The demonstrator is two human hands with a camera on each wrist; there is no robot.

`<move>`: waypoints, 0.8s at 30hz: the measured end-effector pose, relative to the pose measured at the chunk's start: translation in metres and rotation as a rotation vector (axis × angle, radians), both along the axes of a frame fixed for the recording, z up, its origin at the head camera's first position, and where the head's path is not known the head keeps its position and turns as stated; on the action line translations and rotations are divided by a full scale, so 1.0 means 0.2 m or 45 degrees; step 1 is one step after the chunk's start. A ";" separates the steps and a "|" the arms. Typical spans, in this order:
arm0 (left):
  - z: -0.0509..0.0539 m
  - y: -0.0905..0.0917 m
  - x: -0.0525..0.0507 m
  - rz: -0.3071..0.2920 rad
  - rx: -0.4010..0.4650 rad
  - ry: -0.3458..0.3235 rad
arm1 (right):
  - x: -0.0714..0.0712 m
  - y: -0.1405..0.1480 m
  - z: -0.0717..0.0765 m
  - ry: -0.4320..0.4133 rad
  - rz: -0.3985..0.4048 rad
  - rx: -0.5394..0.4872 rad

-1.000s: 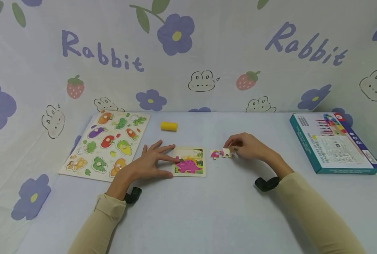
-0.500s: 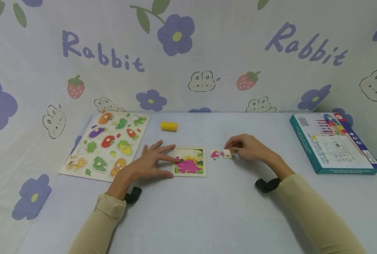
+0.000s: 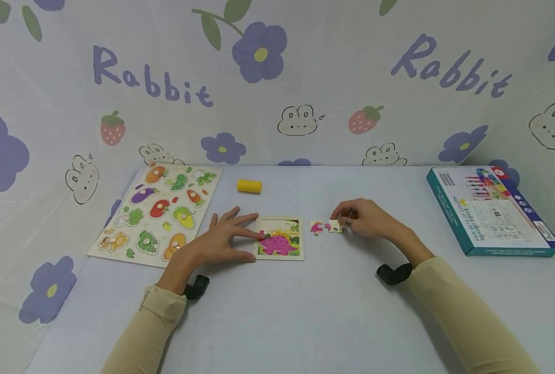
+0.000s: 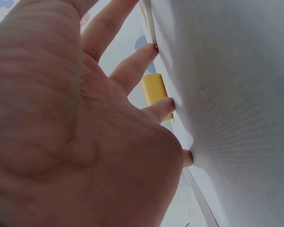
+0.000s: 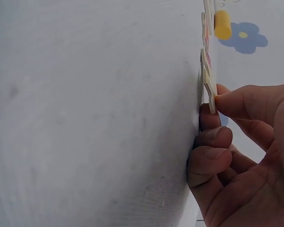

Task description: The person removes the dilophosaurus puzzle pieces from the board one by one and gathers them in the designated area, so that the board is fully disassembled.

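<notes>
A small framed jigsaw puzzle (image 3: 277, 245) with a pink dinosaur lies at mid-table, its upper left part bare of pieces. My left hand (image 3: 221, 240) spreads its straight fingers over the frame's left edge, with the index finger reaching onto the picture. To the right of the frame are a pink puzzle piece (image 3: 315, 227) and a pale puzzle piece (image 3: 335, 226), side by side. My right hand (image 3: 368, 218) pinches the pale piece at its right end. In the right wrist view the thumb presses on that puzzle piece (image 5: 208, 90), which tilts slightly, while the other fingers curl on the table.
A vegetable peg puzzle board (image 3: 158, 213) lies at the left, partly behind the left forearm. Near the back stands a yellow cylinder (image 3: 249, 186) on its side. A teal-edged box (image 3: 492, 210) rests at the far right. A patterned cloth hangs behind the table.
</notes>
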State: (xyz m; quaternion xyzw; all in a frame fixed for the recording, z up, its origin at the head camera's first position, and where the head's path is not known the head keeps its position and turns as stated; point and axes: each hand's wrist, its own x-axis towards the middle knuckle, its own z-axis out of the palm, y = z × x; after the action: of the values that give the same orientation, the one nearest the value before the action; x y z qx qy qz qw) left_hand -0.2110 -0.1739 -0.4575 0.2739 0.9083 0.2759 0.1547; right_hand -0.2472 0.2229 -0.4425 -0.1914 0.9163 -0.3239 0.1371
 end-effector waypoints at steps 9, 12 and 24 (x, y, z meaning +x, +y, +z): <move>0.00 0.00 0.00 0.001 0.002 -0.004 | 0.01 0.00 0.00 0.010 -0.006 0.009; 0.01 0.00 0.01 0.001 0.008 -0.006 | 0.01 0.00 0.00 0.015 -0.007 0.012; 0.00 0.00 0.01 -0.003 0.011 -0.001 | 0.01 0.00 0.00 0.023 -0.017 0.013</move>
State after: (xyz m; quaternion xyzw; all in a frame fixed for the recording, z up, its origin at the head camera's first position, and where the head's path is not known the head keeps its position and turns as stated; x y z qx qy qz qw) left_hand -0.2096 -0.1742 -0.4568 0.2755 0.9067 0.2797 0.1541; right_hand -0.2445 0.2230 -0.4432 -0.1876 0.9204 -0.3184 0.1278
